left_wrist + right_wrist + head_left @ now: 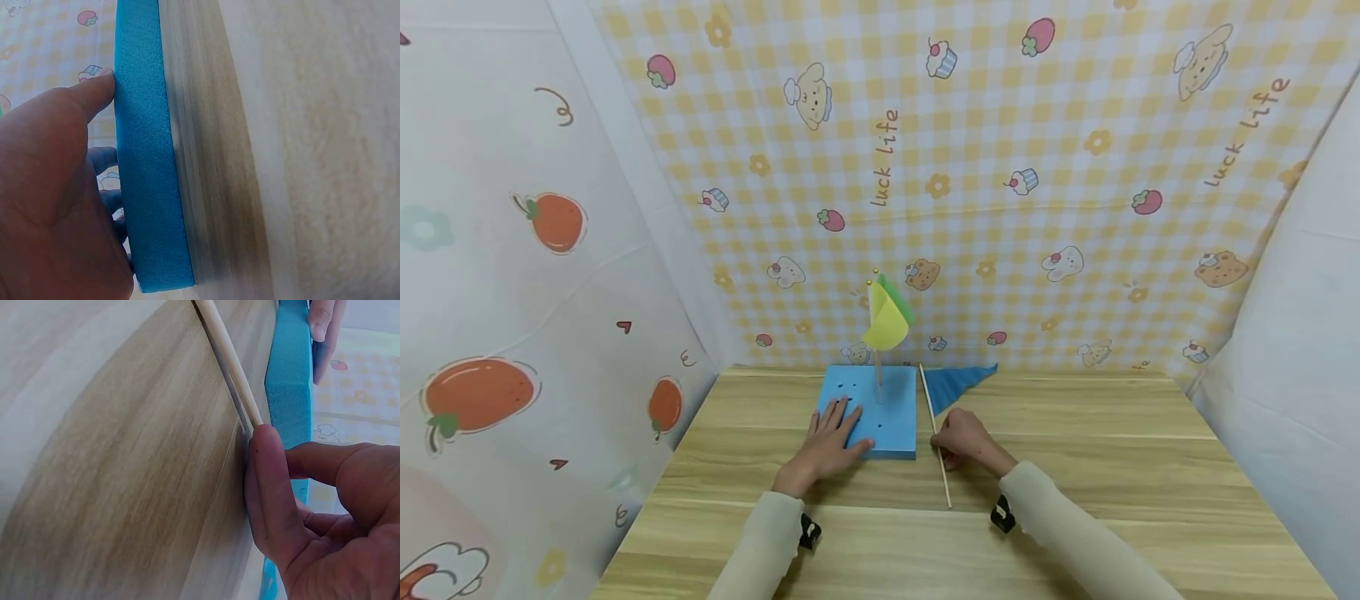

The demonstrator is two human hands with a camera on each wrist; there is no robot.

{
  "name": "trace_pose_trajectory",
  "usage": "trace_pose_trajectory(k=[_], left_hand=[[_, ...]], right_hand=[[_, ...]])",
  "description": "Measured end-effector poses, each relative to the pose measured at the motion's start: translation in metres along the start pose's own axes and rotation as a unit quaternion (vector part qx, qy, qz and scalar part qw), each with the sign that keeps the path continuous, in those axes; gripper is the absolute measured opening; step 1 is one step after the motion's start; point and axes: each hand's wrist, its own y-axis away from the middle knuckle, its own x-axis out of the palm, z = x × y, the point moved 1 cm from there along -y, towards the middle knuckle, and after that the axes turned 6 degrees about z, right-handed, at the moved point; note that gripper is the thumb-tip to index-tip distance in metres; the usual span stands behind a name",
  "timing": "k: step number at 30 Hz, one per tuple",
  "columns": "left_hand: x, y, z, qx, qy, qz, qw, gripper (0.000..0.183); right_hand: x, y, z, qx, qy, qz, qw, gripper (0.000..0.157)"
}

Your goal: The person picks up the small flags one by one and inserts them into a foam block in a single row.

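A blue foam block [897, 429] with several small holes lies on the table. My left hand [829, 443] rests on its left part with the fingers spread; in the left wrist view the thumb [97, 94] touches the block's edge. A yellow flag [887, 323] on a thin stick stands upright in the block, with a green flag [897, 298] right behind it. To the right of the block, my right hand [964, 440] pinches the wooden stick [231, 359] of a blue triangular flag [955, 386], low over the table.
The wood-grain table [1075, 467] reaches back to a yellow checked cloth [985, 150] hung behind it. White printed cloth [565, 317] hangs on the left, and a plain white sheet [1307, 275] on the right.
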Motion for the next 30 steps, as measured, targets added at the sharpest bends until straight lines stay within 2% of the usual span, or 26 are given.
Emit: trace_pose_trajectory(k=[4, 10, 20, 24, 30], left_hand=[[-0.001, -0.001, 0.000, 0.002, -0.001, 0.002, 1.0000, 0.075], [-0.001, 0.000, 0.000, 0.006, -0.001, 0.001, 1.0000, 0.075], [0.000, 0.001, 0.001, 0.017, 0.012, -0.006, 0.9998, 0.075], [0.000, 0.002, 0.000, 0.013, 0.011, 0.000, 0.9999, 0.076], [0.000, 0.000, 0.000, 0.001, 0.004, -0.001, 1.0000, 0.076]], right_hand=[[-0.001, 0.003, -0.001, -0.001, -0.034, 0.017, 0.999, 0.033], [-0.003, 0.006, 0.000, 0.010, -0.058, 0.016, 0.998, 0.031], [-0.011, 0.009, 0.004, -0.012, -0.082, -0.051, 0.995, 0.013], [-0.014, 0.010, 0.006, -0.016, -0.109, -0.068, 0.992, 0.010], [-0.019, 0.009, 0.008, -0.050, -0.148, -0.105, 0.982, 0.004]])
